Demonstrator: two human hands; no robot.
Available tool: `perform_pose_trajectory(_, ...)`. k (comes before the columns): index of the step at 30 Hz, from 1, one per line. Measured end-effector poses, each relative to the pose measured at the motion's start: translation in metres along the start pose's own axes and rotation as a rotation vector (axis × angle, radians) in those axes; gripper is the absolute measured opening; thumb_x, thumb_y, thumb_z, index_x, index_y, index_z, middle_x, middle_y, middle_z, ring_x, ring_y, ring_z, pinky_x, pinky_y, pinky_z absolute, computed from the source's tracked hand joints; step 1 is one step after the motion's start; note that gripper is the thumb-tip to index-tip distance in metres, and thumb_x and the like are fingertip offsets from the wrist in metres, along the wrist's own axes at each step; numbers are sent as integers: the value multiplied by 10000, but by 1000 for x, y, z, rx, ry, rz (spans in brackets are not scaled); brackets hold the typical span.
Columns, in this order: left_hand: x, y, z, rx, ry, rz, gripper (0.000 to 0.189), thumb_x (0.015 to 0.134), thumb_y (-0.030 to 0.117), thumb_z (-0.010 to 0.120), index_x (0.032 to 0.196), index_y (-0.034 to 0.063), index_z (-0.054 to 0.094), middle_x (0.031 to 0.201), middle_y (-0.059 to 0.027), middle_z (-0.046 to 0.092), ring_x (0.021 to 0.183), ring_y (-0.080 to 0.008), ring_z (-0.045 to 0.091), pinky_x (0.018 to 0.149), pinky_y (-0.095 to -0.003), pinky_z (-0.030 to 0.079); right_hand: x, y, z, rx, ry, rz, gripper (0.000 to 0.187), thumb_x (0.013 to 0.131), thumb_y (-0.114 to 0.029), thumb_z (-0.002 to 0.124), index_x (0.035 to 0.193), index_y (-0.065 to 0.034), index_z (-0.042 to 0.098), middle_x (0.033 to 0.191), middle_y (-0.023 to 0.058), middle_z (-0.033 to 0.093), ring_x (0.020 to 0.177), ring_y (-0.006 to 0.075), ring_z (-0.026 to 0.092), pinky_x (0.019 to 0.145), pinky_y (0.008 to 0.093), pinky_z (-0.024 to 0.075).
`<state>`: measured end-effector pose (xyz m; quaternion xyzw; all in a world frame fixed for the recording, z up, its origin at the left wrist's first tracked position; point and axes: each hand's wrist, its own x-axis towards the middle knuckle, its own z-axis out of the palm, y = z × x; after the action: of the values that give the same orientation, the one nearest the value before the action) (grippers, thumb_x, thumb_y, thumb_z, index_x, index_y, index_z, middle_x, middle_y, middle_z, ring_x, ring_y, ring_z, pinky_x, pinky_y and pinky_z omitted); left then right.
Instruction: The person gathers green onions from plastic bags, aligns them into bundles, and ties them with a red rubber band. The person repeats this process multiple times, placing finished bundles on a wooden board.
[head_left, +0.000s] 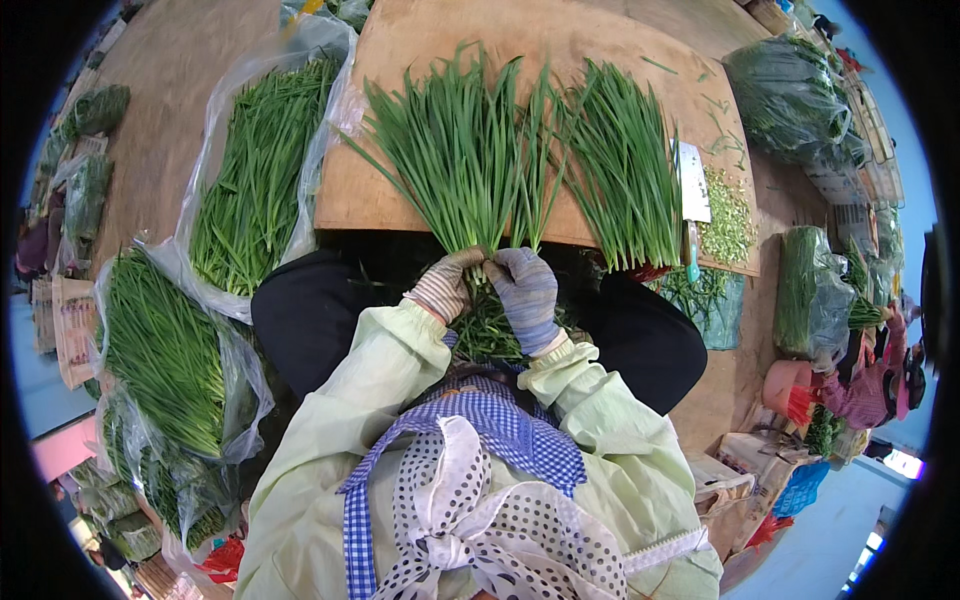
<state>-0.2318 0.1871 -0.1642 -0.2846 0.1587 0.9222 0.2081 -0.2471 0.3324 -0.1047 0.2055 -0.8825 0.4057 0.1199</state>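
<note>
A fanned bunch of garlic chives (457, 142) lies on the wooden board (375, 202), its pale stem ends hanging over the near edge. My left hand (446, 283), in a striped knit glove, grips those stem ends. My right hand (526, 296), in a greyish-blue glove, pinches at the same ends, thumb close to the left fingers. A thin strand group of chives (534, 172) lies just right of the bunch. Further right rests another pile of chives (626, 165), beside a cleaver (691, 184) with a teal-ended handle. Loose green leaves (487, 330) lie below my hands.
Pale chopped trimmings (727, 214) lie right of the cleaver. Open plastic bags of chives, one upper (259, 172) and one lower (161, 352), stand at left. A wrapped bundle (806, 292) and a co-worker (862, 390) are at right. My knees flank the board's near edge.
</note>
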Motion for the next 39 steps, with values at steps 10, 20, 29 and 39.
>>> perform_pose_trajectory(10,-6,4,2,223,103,73,219,776,77,667,943,-48,601,857,-159,659,772,-267,660,710,-373,575,-62,24,-87,-114,-920,252,226,791,-279,644,891,-76,645,844,120,639,803,295,629,723,387,498)
perform_pose_trajectory(20,2,9,12,252,164,12,170,775,52,649,932,-11,631,799,-100,666,678,-215,645,639,-348,553,9,64,3,162,-127,638,530,838,-220,634,1301,-36,453,1011,151,647,870,244,626,792,326,473)
perform_pose_trajectory(29,-6,-4,17,214,-3,-30,214,811,89,653,1006,12,615,866,-82,668,758,-202,656,693,-341,558,-24,40,15,68,-226,339,446,848,-149,562,1287,-97,505,967,180,615,891,320,603,757,398,474)
perform_pose_trajectory(39,-25,-44,36,1210,394,-56,344,837,148,623,1124,-36,575,1025,-155,654,876,-243,650,763,-366,532,22,-8,-4,774,-355,807,958,757,-207,734,1460,-41,104,1226,154,541,1057,244,558,911,320,451)
